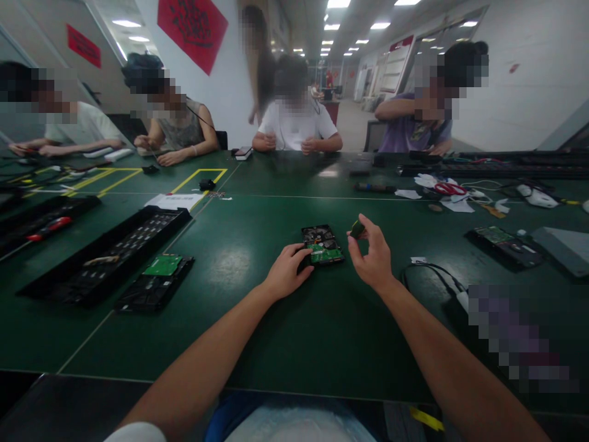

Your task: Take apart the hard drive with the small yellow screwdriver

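- The left hand (288,270) is half curled at the near left corner of the drive (324,248), fingers on top and thumb lower down by the near side, so it has hold of that corner.
- The right hand (375,255) is raised off the tabletop (276,344), thumb and forefinger nearly closed on a small dark piece (358,229) with a yellowish edge; what the piece is cannot be told.
- The left hand's hold probably serves to steady the drive, which lies flat, green board showing, straight ahead of the person where both hands can reach it.
- The fingertip pinch suits something so small, and likely leaves the piece open to view.
- The drive lies against the left hand's fingers and just to the left of the right hand, apart from it; the piece is held above the tabletop, near the drive's right end.
- A second drive (156,282) and a long black tray (105,258) lie well to the left, perhaps set aside to leave working room.
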Demonstrator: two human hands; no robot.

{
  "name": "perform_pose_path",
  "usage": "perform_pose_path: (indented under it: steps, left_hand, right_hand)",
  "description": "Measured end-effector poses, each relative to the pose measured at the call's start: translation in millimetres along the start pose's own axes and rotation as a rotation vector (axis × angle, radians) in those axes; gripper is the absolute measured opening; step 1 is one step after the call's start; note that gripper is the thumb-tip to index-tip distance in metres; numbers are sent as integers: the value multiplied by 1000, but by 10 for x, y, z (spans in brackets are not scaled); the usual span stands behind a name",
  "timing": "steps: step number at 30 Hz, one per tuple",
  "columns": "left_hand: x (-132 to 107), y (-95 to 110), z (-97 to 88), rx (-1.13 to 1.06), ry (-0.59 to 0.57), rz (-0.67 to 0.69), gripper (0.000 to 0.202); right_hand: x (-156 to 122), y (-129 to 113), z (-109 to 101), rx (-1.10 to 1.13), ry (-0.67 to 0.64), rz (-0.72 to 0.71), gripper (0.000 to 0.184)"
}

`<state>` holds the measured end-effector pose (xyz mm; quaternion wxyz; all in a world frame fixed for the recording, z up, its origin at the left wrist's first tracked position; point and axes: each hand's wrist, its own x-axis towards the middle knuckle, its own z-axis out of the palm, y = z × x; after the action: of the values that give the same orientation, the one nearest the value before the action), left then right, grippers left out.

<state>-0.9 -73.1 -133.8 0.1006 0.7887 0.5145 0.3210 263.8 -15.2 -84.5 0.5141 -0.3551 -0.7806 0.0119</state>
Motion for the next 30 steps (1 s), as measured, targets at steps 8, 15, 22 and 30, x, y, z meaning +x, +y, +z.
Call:
perform_pose_path:
  steps: [8, 15, 22, 30]
  left_hand:
    - [-3, 33, -14, 33, -13, -10, 48]
    - [-5, 23, 0, 30, -13, -10, 49]
    - [-2, 15, -2, 34, -12, -5, 49]
    - [2, 44, -29, 23, -6, 2, 48]
  right_hand:
    - [-48, 42, 67, 12, 30, 54, 67]
    - [-62, 17, 53, 55, -36, 58, 70]
    - [-55, -3, 69, 104, -46, 114, 71]
    - [-66, 16, 57, 54, -38, 75, 72]
